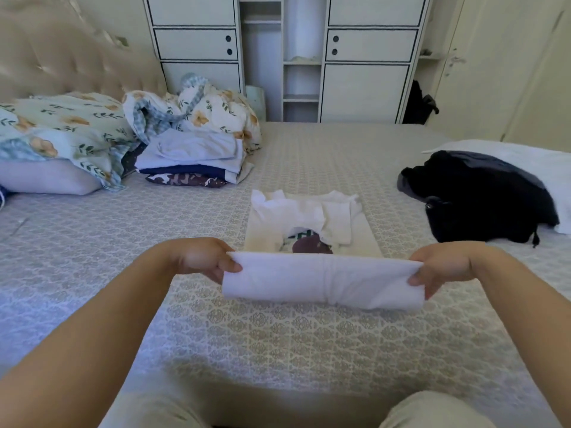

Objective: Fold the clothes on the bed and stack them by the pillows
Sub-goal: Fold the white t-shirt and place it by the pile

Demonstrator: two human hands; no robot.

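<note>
Pinching white shirt [321, 281] hem, left hand [200, 257] and right hand [438, 267] both grasping, patterned bed [278, 335], folded stack [194, 162] far left, wardrobe [367, 57] behind.

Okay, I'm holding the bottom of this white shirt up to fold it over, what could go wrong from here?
1. The white T-shirt's sleeves lie crumpled and loosely tucked; folding the lifted hem over them may trap wrinkles or leave a lumpy bundle.
2. The left hand and right hand grip only the outer edges, so the middle could sag and land crooked.
3. The stack of folded clothes by the floral pillows already looks uneven; adding a lumpy shirt might make it tip.
</note>
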